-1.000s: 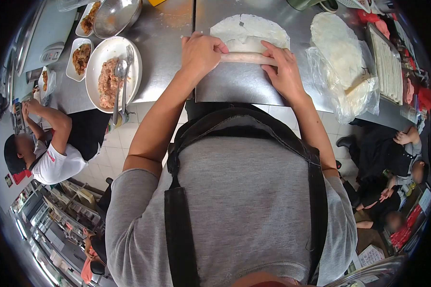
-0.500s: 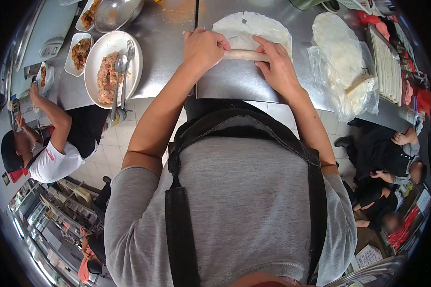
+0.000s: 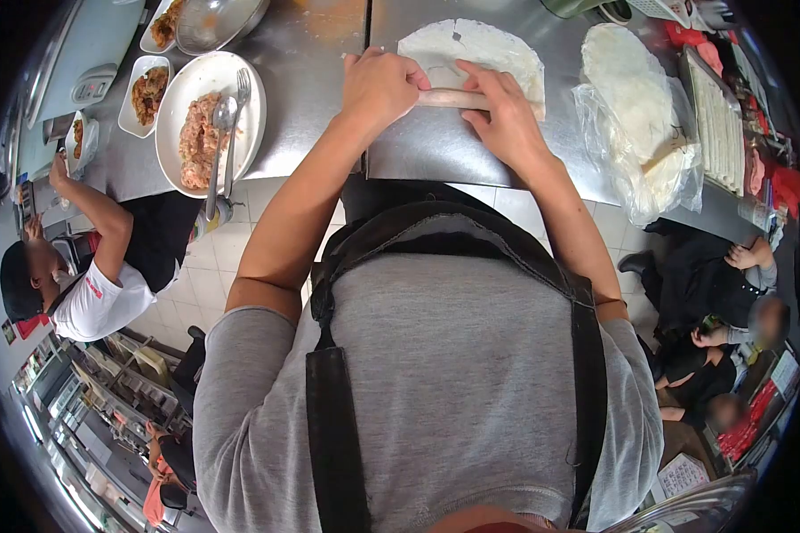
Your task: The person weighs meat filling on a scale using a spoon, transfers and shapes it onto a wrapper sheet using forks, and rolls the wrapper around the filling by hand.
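Observation:
A pale rice-paper-like wrapper sheet (image 3: pixel 498 46) with a rounded far edge lies flat on the steel worktop. Its near edge is rolled into a thin roll (image 3: pixel 449 99) with a pinkish filling showing through. My left hand (image 3: pixel 380 87) closes on the roll's left end, thumb and index finger pinching it. Toward the right end, my right hand (image 3: pixel 509 111) has its fingers over the roll and the thumb on the near side. The roll's two ends are partly covered by my hands.
On the left, a white plate (image 3: pixel 171 149) holds minced meat (image 3: pixel 201 138), a spoon (image 3: pixel 223 120) and a fork (image 3: pixel 243 89). Small dishes of cooked filling (image 3: pixel 148 94) stand beyond. Right: stacked wrappers (image 3: pixel 627 75) in plastic, a tray of rolls (image 3: pixel 716 115). Co-workers (image 3: pixel 116 284) are on both sides.
My right hand has shifted slightly left along the roll, its fingers moving inward. My left hand stays about where it was.

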A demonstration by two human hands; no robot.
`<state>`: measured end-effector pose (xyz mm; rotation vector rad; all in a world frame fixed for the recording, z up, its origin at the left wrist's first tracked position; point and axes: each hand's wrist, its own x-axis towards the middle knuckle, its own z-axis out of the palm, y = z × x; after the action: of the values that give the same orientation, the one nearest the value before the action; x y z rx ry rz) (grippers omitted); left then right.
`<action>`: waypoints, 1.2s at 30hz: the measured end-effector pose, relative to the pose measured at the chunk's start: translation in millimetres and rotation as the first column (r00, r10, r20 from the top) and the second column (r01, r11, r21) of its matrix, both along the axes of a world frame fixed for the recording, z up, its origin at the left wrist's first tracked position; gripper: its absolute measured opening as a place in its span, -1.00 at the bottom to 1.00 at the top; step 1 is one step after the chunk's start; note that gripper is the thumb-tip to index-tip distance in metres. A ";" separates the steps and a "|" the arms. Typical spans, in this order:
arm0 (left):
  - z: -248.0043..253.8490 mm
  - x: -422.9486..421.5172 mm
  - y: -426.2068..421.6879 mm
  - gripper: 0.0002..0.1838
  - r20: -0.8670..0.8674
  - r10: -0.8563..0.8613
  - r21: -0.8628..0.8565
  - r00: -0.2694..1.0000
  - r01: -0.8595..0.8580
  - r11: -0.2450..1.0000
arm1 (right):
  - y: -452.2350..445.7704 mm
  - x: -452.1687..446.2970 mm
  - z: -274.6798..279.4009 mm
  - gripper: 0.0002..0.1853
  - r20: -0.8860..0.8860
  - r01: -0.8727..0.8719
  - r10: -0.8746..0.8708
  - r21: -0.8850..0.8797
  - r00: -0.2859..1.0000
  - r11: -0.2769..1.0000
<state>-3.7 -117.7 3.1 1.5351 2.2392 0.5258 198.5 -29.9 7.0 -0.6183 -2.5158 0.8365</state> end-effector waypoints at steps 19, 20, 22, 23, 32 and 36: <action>3.4 -1.7 -8.6 -0.88 0.019 0.012 -0.030 1.000 -0.012 0.999 | -1.7 -17.3 -5.6 -0.19 0.086 -0.078 0.084 -0.068 0.993 0.995; 2.9 0.3 -10.8 -0.88 -0.059 0.012 0.071 0.998 -0.008 0.997 | -2.7 -16.1 -3.6 -0.18 0.088 -0.081 0.087 -0.071 0.992 0.994; 2.2 7.2 -19.6 -0.87 -0.209 0.036 0.268 0.977 0.021 0.963 | -4.4 -12.0 -1.1 -0.17 0.085 -0.068 0.071 -0.039 0.994 0.997; 2.1 10.3 -22.7 -0.86 -0.220 0.007 0.343 0.975 0.071 0.937 | -4.2 -8.0 -0.7 -0.17 0.078 -0.054 0.054 -0.002 0.996 0.999; -0.2 26.6 -33.3 -0.68 -0.158 -0.228 0.528 0.961 0.278 0.803 | 16.4 37.3 10.4 -0.22 0.155 0.040 -0.058 0.118 0.986 0.992; -5.5 27.8 -31.6 -0.58 -0.066 -0.283 0.421 0.957 0.284 0.861 | 17.6 40.5 9.9 -0.22 0.181 0.043 -0.063 0.112 0.981 0.993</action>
<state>24.1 -149.3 -2.4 2.0363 1.9249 0.9702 239.0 -12.3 17.0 -0.7544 -2.6764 0.6464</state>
